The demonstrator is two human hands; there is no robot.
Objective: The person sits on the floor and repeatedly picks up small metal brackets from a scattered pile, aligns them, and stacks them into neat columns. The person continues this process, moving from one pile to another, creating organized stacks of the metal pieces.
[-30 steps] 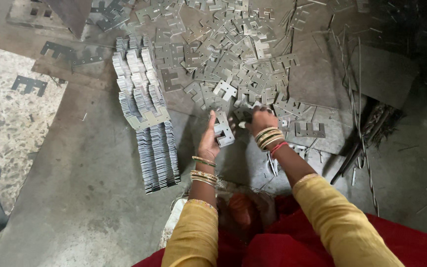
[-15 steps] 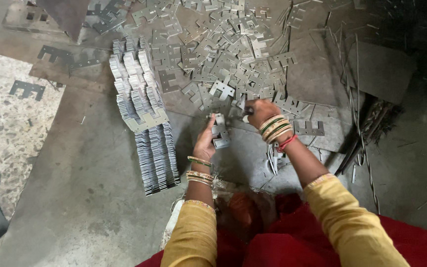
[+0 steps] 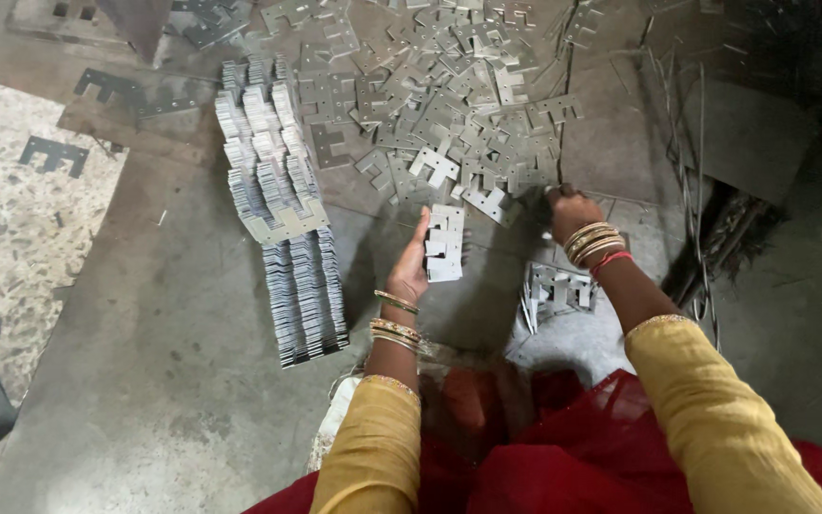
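Grey stamped sheet-metal plates cover most of what we see on the concrete floor [image 3: 145, 381]. We note the left hand [image 3: 411, 271] raised palm-side toward the middle, its fingers wrapped around a small stack of notched plates [image 3: 444, 246] held upright on edge just above the floor, in front of the knees. We note the right hand [image 3: 571, 211] lowered at the near edge of the loose heap of plates [image 3: 430, 114], its fingers curled down onto the pieces there; we cannot tell whether they have actually gripped one, since the fingertips are hidden by the back of the hand. Both wrists carry gold-coloured bangles, the right also a red one. Just under the right forearm a short leaning bundle of plates [image 3: 556, 290] stands on the floor, apart from the held stack. To the left we record a long ordered row of stacked plates [image 3: 283, 219], laid in tight columns, well apart from both hands. Thin metal strips [image 3: 692, 190] lie to the right of the heap. Yellow sleeves and red cloth [image 3: 563, 447] fill the lower edge.
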